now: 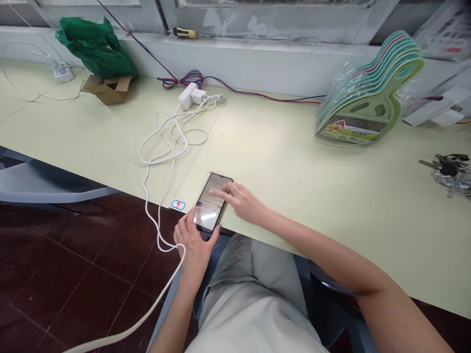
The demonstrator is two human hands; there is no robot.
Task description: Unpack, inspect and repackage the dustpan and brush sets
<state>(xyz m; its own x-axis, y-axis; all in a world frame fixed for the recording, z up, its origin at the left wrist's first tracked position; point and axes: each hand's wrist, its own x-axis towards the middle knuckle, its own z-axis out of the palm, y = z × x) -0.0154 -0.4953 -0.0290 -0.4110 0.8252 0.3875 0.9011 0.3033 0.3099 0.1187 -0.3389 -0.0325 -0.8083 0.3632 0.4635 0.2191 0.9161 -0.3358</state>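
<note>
A phone (206,215) with its screen lit lies tilted at the front edge of the pale table (272,162). Its lower end is held by my left hand (194,238), with the fingers along the left side and the thumb at the lower right corner. Over the upper part of the screen is my right hand (245,202), its index finger stretched out on or just above the glass and the other fingers partly bent. Nothing shows in my right hand. A small label (178,204) with a red number sits left of the phone.
White cables (162,159) run from a white adapter (187,96) over the table edge past my left wrist. Wrapped green plastic items (360,108) stand at the right. A cardboard box (109,91) and green bag (96,46) are back left; a screwdriver (186,33) lies on the ledge.
</note>
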